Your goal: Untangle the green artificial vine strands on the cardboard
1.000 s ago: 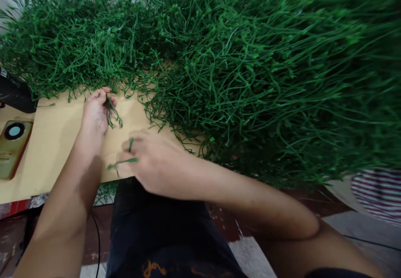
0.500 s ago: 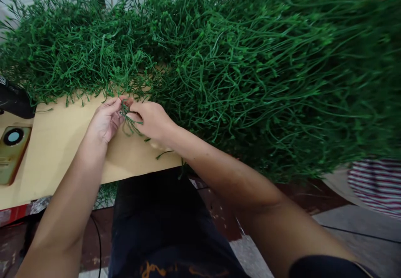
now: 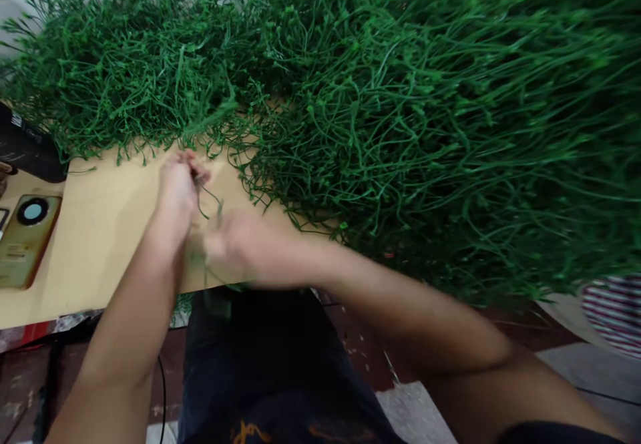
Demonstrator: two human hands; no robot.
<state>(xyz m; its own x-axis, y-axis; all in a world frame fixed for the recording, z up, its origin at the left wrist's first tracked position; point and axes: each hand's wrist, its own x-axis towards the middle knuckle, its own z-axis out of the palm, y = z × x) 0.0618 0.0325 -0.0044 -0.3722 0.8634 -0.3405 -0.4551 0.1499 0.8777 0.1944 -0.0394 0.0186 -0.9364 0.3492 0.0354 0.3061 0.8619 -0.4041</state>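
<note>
My left hand (image 3: 181, 180) is closed above the tan board, its fingers pinched round thin green plant stems (image 3: 204, 205) that look like plastic. A blurred green sprig (image 3: 210, 122) sticks out beyond its fingertips toward the pile. My right hand (image 3: 243, 244) is lower and to the right, near the board's front edge. It is smeared by motion, so its fingers cannot be read. Faint green streaks show beside and below it. A large heap of green plant stems (image 3: 425, 123) with small tufted tips covers the back and right.
The tan board (image 3: 100, 230) lies under my hands. A phone (image 3: 27, 247) and a black cylindrical object (image 3: 30, 143) are at the left. My dark-clothed lap (image 3: 270, 364) is below the board edge. Striped fabric (image 3: 613, 314) shows at the right.
My right hand has come away from my left hand, toward me and down, and is now blurred. My left hand stays near the same spot, slightly turned. The view has shifted a little.
</note>
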